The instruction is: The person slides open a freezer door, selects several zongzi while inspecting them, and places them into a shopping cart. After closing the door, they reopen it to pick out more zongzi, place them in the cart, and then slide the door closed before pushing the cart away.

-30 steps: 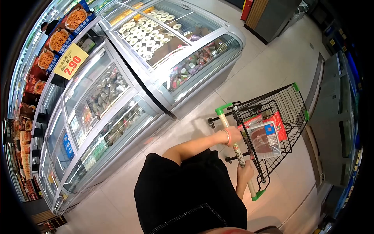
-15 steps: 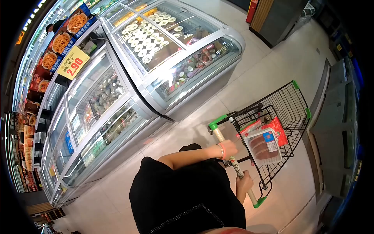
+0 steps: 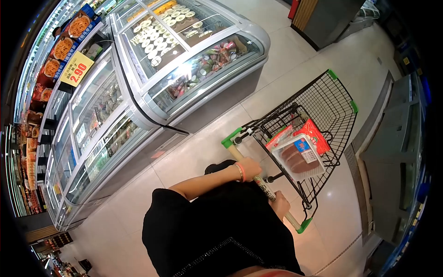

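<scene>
A shopping cart point(image 3: 295, 108) with a black wire basket and green corners stands in front of me. Its pale handle bar point(image 3: 264, 187) ends in green caps. My left hand point(image 3: 249, 169), with bracelets at the wrist, is closed around the bar near the left cap. Farther along, my right hand point(image 3: 279, 206) grips the same bar. Inside the basket a clear plastic tray of dark reddish-brown food point(image 3: 299, 158) with a blue label rests tilted. A red bag point(image 3: 315, 136) lies behind it, and another red packet point(image 3: 279, 137) is beside the tray, partly hidden.
Glass-topped freezers point(image 3: 198, 64) full of packaged food line the left side. A yellow price sign point(image 3: 76, 69) stands over them. Grey cabinets point(image 3: 390, 161) run along the right. A dark pillar point(image 3: 330, 21) rises ahead, and the tiled floor point(image 3: 281, 85) extends between.
The freezers, cart and both hands have shifted left in view, and the cart sits slightly differently angled. Both hands keep their hold on the bar.
</scene>
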The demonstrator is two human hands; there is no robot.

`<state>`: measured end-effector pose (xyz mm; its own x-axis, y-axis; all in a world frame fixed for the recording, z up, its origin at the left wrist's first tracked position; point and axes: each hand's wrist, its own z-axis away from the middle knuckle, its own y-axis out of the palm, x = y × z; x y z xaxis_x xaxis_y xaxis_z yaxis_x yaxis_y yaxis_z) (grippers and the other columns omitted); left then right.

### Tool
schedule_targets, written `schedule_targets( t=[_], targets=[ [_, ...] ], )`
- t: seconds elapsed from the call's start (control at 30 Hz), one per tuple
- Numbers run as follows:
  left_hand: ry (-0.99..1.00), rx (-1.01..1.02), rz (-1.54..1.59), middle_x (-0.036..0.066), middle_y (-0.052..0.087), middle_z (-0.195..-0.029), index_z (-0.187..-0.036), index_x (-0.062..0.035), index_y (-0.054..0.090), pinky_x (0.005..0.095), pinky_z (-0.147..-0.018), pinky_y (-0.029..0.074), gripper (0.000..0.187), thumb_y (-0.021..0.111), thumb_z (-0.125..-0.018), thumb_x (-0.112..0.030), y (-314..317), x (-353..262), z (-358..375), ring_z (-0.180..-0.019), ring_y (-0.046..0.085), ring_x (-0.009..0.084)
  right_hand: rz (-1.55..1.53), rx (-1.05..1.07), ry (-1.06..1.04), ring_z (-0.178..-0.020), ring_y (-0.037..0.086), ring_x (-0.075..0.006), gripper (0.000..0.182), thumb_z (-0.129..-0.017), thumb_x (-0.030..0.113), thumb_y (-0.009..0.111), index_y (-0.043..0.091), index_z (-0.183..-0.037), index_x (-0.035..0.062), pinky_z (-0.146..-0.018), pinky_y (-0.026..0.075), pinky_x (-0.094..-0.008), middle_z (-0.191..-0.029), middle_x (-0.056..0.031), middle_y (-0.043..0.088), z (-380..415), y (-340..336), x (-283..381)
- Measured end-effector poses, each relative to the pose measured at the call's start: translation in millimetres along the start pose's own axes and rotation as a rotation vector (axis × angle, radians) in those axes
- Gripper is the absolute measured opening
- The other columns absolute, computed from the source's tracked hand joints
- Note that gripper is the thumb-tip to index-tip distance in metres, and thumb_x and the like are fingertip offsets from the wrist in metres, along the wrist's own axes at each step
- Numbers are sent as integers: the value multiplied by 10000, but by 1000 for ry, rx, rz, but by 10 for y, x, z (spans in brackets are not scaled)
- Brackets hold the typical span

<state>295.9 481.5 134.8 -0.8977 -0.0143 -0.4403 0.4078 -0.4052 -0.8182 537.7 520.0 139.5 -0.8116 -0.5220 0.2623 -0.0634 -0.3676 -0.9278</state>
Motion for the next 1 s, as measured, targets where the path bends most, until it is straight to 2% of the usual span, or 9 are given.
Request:
schedule_targets(
  t=[0.03,0.13,0.23,0.27,0.33,0.47,0.53,0.77,1.0],
  targets=[
    [41,28,-5,117,659,-716,-875,-55,620,428,-626,516,318,711,-691,-297,127,-158,42,-704,658,318,12,-24,-8,-652,637,-313,270,-642,181,736,560,-826,92,-583,500,-407,-719,-103,641,199,9,-106],
    [3,-43,-37,116,658,-713,-886,-61,620,425,-628,516,312,707,-684,-283,169,-119,-221,-702,658,313,34,-82,-65,-635,637,-303,253,-635,173,733,556,-802,103,-581,508,-399,-714,-91,640,-112,45,-330],
    [-28,-121,-77,86,667,-715,-755,-88,661,390,-627,524,169,689,-676,-234,316,-175,-442,-718,672,280,56,-137,-100,-623,635,-307,227,-647,173,717,550,-786,106,-576,509,-402,-706,-87,638,-281,161,-602],
    [17,-143,-94,88,665,-713,-750,-86,657,395,-623,521,164,686,-676,-229,743,-633,-74,-714,671,283,60,-166,-67,-618,635,-308,217,-653,173,711,548,-780,107,-574,509,-403,-702,-86,637,483,334,-735],
    [33,-213,-109,94,660,-707,-740,-81,651,405,-614,516,154,680,-676,-218,1011,-735,-203,-705,667,290,25,-217,-79,-595,617,-337,157,-687,171,677,559,-757,94,-555,487,-424,-670,-113,628,493,488,-968],
    [24,-187,-100,108,656,-708,-748,-68,640,419,-613,508,142,666,-684,-192,1140,-882,-521,-700,661,308,7,-270,-114,-588,611,-334,169,-667,163,697,552,-732,105,-550,481,-424,-658,-109,620,343,592,-1397],
    [61,-178,-99,116,655,-709,-767,-59,633,422,-606,506,145,660,-692,-180,1325,-1166,-210,-701,659,315,21,-289,-95,-585,609,-330,171,-666,167,699,552,-729,106,-548,479,-420,-653,-106,618,850,661,-1390],
    [79,-131,-87,134,644,-712,-906,-34,575,426,-581,505,272,665,-714,-204,1742,-1464,-607,-672,652,323,-23,-337,-184,-564,592,-328,156,-651,143,690,547,-701,107,-531,465,-417,-638,-97,601,817,963,-2082],
    [172,19,-40,150,654,-756,-945,-34,558,446,-616,510,289,629,-758,-243,1844,-1608,-1002,-695,650,347,-30,-248,-193,-610,591,-319,157,-640,123,692,561,-724,99,-569,466,-414,-681,-96,602,668,983,-2520]
  ],
)
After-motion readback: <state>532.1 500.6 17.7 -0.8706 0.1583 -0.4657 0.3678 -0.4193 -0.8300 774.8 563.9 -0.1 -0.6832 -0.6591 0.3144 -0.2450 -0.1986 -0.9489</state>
